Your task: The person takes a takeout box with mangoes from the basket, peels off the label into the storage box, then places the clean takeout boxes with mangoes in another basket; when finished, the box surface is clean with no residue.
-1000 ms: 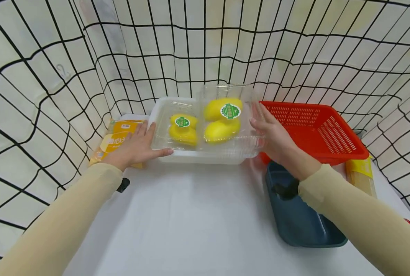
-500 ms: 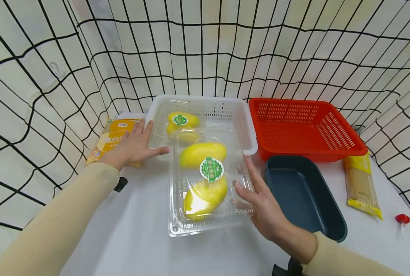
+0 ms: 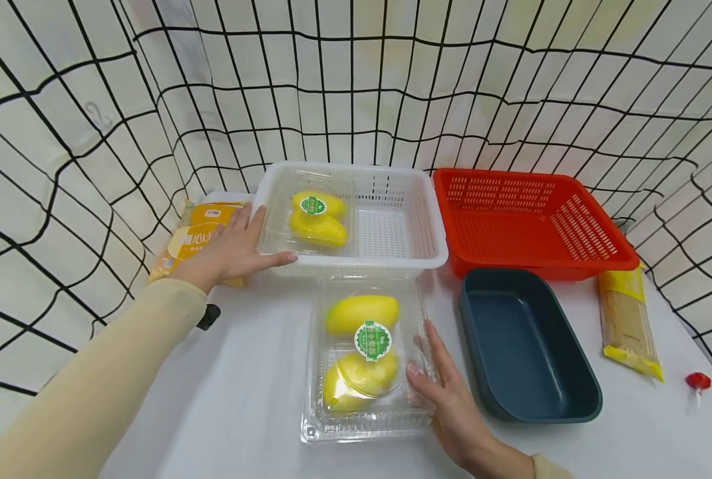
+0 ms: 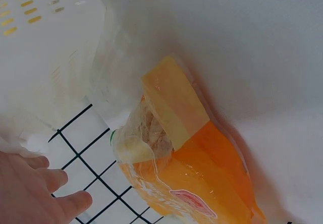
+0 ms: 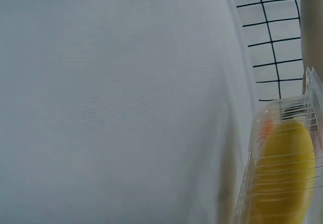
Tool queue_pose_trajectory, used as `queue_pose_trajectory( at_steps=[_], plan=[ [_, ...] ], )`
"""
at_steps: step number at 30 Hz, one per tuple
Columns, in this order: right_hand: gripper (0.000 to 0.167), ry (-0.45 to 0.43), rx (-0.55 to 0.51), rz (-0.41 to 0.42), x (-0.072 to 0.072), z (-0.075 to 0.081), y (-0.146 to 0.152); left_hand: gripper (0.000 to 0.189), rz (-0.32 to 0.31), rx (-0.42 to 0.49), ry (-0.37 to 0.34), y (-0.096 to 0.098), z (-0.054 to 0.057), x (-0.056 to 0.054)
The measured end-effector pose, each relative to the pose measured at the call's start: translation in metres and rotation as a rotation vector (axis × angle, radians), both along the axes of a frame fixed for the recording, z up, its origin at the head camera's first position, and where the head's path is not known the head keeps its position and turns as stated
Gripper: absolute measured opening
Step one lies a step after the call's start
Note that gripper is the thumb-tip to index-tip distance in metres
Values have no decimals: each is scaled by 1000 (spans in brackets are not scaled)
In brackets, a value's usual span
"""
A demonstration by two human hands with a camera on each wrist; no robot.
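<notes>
My right hand (image 3: 460, 412) grips the right side of a clear plastic clamshell box (image 3: 412, 299) that holds two yellow mangoes (image 3: 362, 314) under a green round label. In the right wrist view, a mango (image 5: 282, 178) shows through the box's ridged wall. Behind it, a white plastic basket (image 3: 386, 261) carries a second mango box (image 3: 319, 223) on its left side. With fingers spread, my left hand (image 3: 230, 249) rests at the basket's left front corner. An orange food bag (image 4: 202, 168) lies beside that hand, partly covered by it in the head view.
A red basket (image 3: 506, 233) stands right of the white one. In front of it is a dark blue bin (image 3: 530, 352). Farther right lie a yellow-ended packet (image 3: 630, 326) and a red lollipop (image 3: 698, 380). Black wire mesh (image 3: 351, 86) encloses the back and sides.
My right hand has brought one mango box out from over the white basket toward me, down in front of it. The left hand has stayed at the basket's corner.
</notes>
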State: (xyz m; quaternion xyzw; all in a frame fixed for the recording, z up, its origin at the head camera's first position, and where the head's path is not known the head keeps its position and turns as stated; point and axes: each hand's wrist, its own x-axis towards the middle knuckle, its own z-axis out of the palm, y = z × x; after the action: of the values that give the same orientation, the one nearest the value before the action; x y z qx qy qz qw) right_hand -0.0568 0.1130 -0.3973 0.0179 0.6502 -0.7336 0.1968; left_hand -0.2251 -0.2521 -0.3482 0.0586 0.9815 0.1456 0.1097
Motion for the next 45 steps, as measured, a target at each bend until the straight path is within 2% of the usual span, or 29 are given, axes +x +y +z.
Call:
queue_pose_trajectory(
  at_steps=[9,20,31,35,38,41,43,45],
  plan=[
    [88,118,5,-15,-4,-16,2,125,-2,4,-4,1,-1,1],
    [87,100,97,-18,-6,-21,2,126,5,13,-4,1,3,0],
    [87,114,107,-17,-7,-23,3,126,21,66,22,-1,-4,-1],
    [88,106,106,-17,-7,-22,2,123,10,56,45,-3,-7,0],
    [88,94,109,-18,-6,-22,1,118,-11,39,82,-2,-5,3],
    [88,81,114,-18,-7,-21,2,111,-52,53,162,5,1,11],
    [88,79,117,-14,-7,-20,3,103,-114,77,246,16,2,18],
    [87,81,113,-8,-8,-19,5,95,-206,113,360,29,1,29]
  ],
)
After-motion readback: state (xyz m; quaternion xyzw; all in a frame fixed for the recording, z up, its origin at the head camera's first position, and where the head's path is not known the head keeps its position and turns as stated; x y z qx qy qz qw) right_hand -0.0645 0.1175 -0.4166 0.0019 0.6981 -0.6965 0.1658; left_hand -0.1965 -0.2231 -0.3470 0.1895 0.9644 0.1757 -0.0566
